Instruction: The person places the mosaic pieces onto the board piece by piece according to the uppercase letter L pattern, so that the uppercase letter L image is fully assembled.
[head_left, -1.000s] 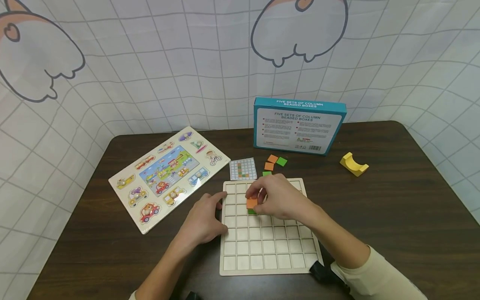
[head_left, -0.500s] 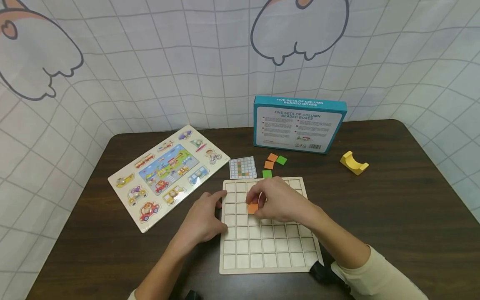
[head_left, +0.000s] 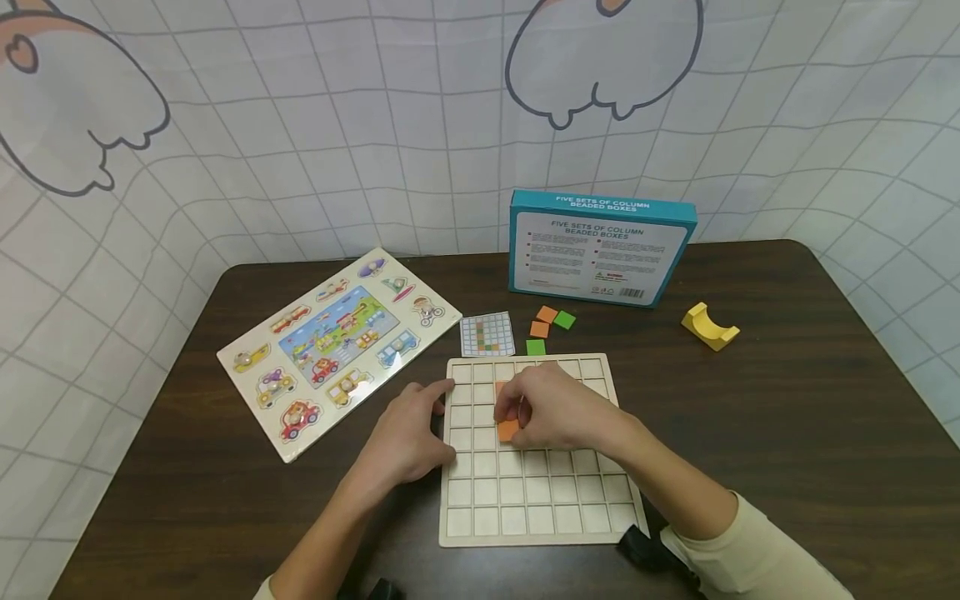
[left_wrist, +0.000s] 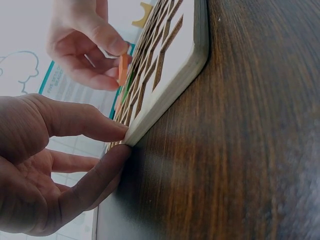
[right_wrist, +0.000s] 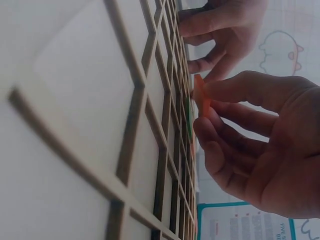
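Note:
My right hand (head_left: 558,408) pinches an orange square tile (head_left: 507,430) between thumb and fingertips, over the upper left part of a pale wooden grid board (head_left: 525,493). In the right wrist view the orange tile (right_wrist: 201,96) is tilted on edge, close to the grid, with a green tile (right_wrist: 189,117) lying behind it. Another orange tile (head_left: 500,386) on the board peeks out past the fingers. My left hand (head_left: 405,437) presses the board's left edge with spread thumb and fingers; the left wrist view has its fingertips (left_wrist: 117,132) right at the rim.
Beyond the board lie a small pattern card (head_left: 487,335) and loose tiles, orange (head_left: 540,329) and green (head_left: 536,347). A picture puzzle board (head_left: 337,350) lies at left. Behind stands a teal box (head_left: 600,250), and a yellow curved block (head_left: 708,327) is at right.
My right hand has moved slightly toward me with the orange tile, and another orange tile now shows on the board behind it. The left hand stays at the board's edge.

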